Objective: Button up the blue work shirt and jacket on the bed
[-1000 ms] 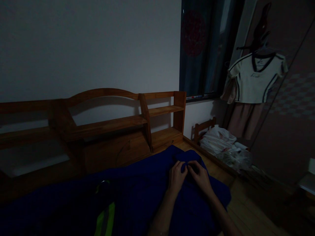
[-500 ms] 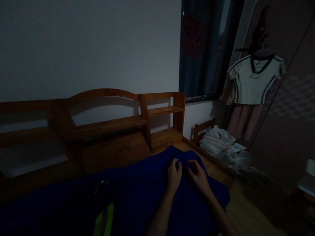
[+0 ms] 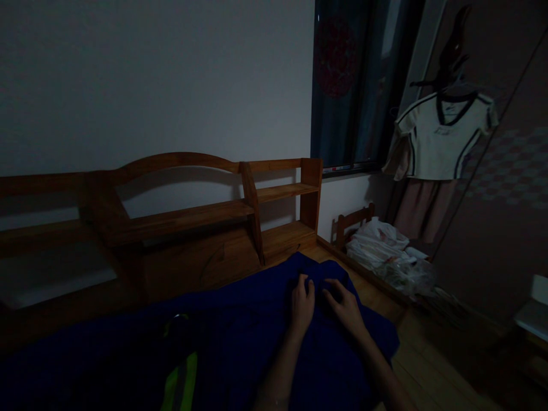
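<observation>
A deep blue cloth [image 3: 248,325] is spread over the wooden bed surface, its far edge folded and wrinkled. My left hand [image 3: 303,305] rests on it near the far right part, fingers bent, with a small gap between thumb and forefinger. Just to the right, my right hand [image 3: 346,308] touches the same cloth, its thumb and fingers curved and apart. The two sets of fingertips face each other across a narrow strip of cloth. On the left lies a very dark piece with a yellow-green reflective strip [image 3: 180,383]; its outline is lost in the dim light.
Behind the cloth stands a wooden headboard [image 3: 184,220] with open shelves. White plastic bags [image 3: 377,245] are heaped beyond the bed's right edge. A white short-sleeved top [image 3: 447,137] hangs at the right near a dark window [image 3: 355,85]. Part of a pale seat [image 3: 533,317] shows at the far right.
Both hands stay at nearly the same place on the cloth, the right fingers shifted slightly left. The view has tilted very slightly.
</observation>
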A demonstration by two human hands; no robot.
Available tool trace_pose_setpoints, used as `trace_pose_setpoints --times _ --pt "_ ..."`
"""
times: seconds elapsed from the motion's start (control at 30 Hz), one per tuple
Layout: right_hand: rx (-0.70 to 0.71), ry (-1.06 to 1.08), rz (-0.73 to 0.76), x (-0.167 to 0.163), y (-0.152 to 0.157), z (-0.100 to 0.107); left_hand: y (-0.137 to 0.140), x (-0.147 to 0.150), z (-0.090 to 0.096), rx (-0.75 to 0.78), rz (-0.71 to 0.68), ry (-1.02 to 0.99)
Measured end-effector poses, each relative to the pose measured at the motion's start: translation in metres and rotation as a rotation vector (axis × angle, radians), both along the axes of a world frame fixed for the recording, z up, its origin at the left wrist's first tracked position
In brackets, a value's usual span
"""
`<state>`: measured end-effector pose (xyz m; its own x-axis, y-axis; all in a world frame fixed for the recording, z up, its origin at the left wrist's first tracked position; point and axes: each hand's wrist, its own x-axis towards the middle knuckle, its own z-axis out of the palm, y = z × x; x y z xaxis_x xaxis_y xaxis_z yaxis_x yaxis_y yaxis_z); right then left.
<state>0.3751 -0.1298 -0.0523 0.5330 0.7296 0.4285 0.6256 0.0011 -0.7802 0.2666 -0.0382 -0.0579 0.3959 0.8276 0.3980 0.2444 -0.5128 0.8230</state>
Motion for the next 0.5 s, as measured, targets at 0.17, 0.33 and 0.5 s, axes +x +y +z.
trace_pose_setpoints --times 0.17,0.33,0.5 --pt "-0.004 -0.007 0.022 -0.0013 -0.0011 0.0020 -0.0015 -0.0001 0.0000 0.012 -0.039 0.031" --pt "0.000 -0.002 0.028 -0.0013 -0.0004 0.0017 -0.0031 -0.0020 0.0018 0.077 -0.119 0.035" --pt "-0.010 0.001 0.016 -0.0003 0.0004 0.0006 -0.0031 -0.0012 -0.0021 0.086 -0.144 0.074"
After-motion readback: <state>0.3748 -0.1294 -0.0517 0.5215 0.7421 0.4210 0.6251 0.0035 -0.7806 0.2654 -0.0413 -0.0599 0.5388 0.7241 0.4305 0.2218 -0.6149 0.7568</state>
